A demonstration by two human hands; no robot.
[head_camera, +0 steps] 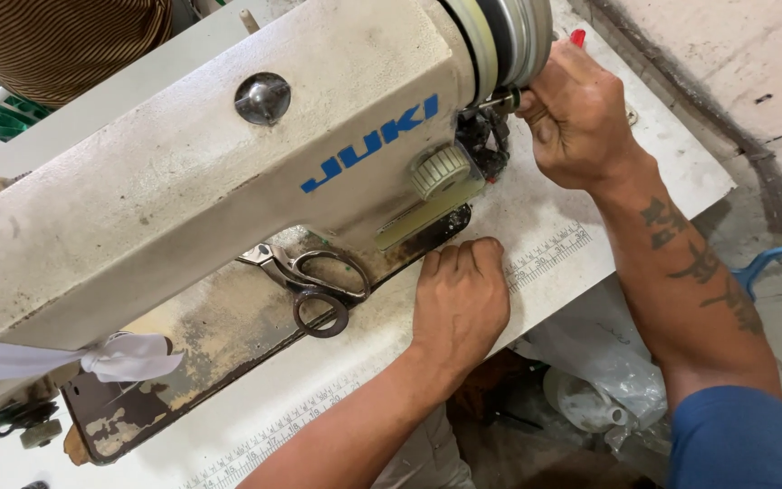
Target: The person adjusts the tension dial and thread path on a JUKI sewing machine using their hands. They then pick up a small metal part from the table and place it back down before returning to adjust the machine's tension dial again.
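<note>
Gripping a small metal tool in the right hand, fingers closed round it, at the handwheel end of the worn cream industrial sewing machine; left hand curled, knuckles down, empty, on the white table near dark metal scissors. Probably adjusting a fastener; steady turning needed next.

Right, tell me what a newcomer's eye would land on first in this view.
The big cream sewing machine fills the upper left, lying across the worn white table. At its end by the handwheel, the right hand grips a tool against a small fitting, while the left hand is pressed knuckles-down on the table by the machine's base. Dark scissors lie on the bed plate under the machine's arm, just left of that hand.
</note>
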